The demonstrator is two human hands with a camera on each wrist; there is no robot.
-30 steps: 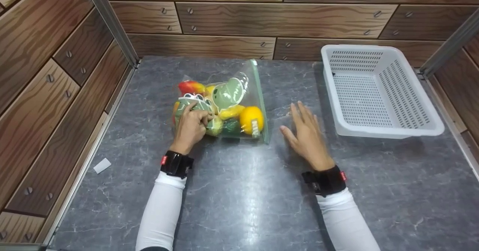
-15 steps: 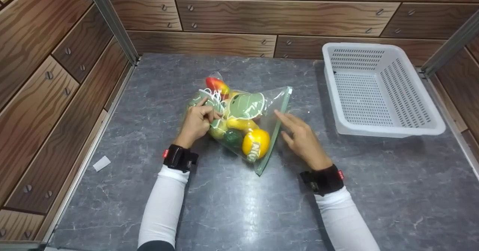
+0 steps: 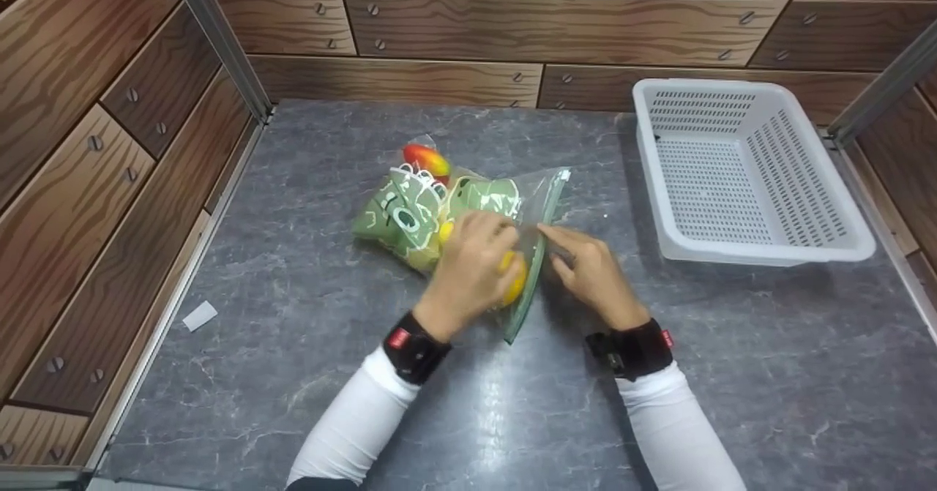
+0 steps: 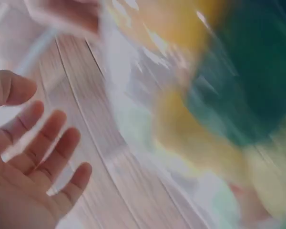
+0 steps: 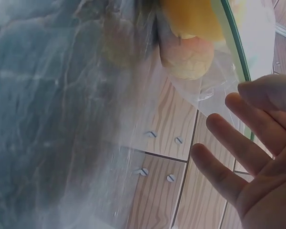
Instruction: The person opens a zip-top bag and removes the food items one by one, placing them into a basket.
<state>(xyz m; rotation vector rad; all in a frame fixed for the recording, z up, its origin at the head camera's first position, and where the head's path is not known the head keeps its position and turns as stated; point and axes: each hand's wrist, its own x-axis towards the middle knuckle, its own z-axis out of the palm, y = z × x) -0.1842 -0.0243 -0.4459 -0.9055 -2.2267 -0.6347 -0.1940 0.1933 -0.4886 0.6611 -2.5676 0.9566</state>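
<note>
A clear zip bag (image 3: 542, 191) with a green closure strip and printed green cartoon shapes lies on the grey table. Through its film show a red-and-yellow fruit (image 3: 426, 160) and an orange fruit (image 3: 517, 286); the right wrist view adds a pinkish round fruit (image 5: 187, 58). My right hand (image 3: 596, 275) pinches the bag's green strip (image 5: 237, 43) between thumb and index finger, the other fingers spread. Blurred over the bag's front, my left hand (image 3: 472, 271) has loosely bent fingers (image 4: 62, 148) holding nothing; it covers part of the fruit.
A white slotted plastic basket (image 3: 768, 249) stands at the back right. On the left lies a small white paper piece (image 3: 199, 316). Wood-patterned walls (image 3: 439, 26) bound the table (image 3: 293, 374) at the back and sides.
The bag has shifted right and turned, its strip now at my right fingers. My left hand has left the bag's left part and moved right, toward the strip.
</note>
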